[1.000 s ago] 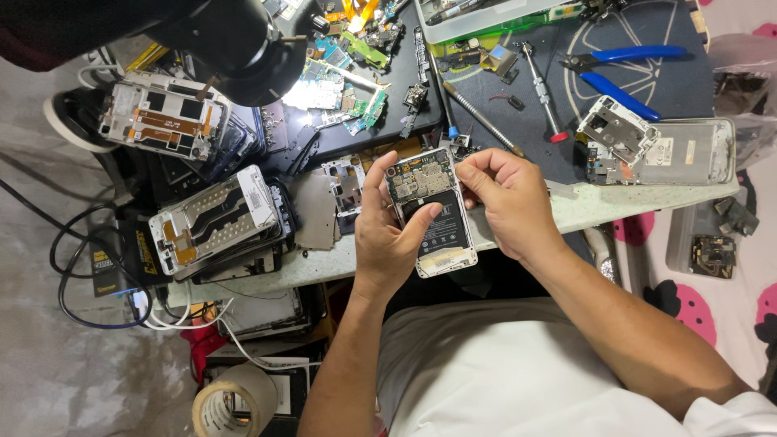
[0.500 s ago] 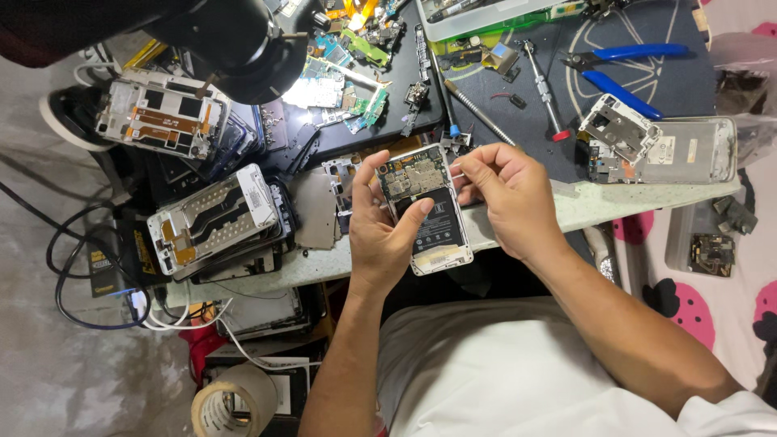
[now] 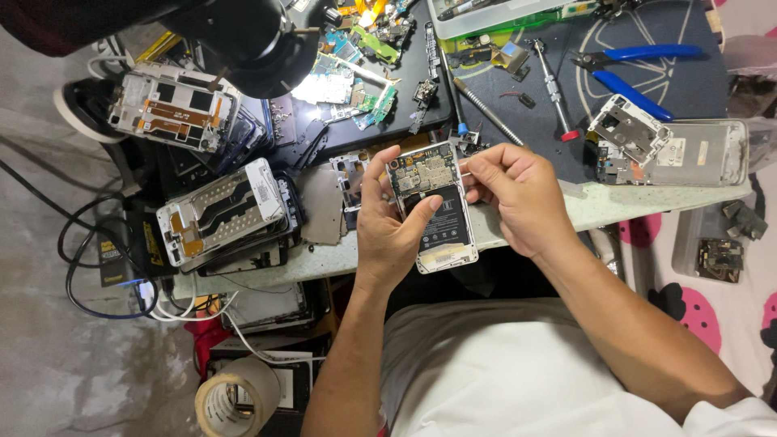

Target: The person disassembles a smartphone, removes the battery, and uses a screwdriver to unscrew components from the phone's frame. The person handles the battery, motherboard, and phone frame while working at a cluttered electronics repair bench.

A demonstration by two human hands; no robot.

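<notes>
Two hands meet over the near edge of the cluttered bench (image 3: 615, 202), and the work in hand looks like stripping an opened phone (image 3: 433, 206) with its back cover off, circuit board and dark battery bare. It sits at the middle of the view, tilted slightly, upper end toward twelve o'clock. At its nine o'clock, the left hand (image 3: 388, 235) cradles it, fingers curled under the body and thumb laid across the battery face. At its three o'clock, the right hand (image 3: 514, 190) is closed to a pinch, thumb and forefinger tips at the phone's upper right corner; whether they grip a small part there is too fine to tell. Judging by that pinch, the next move calls for a light, steady pull while the left hand keeps the body from twisting.
</notes>
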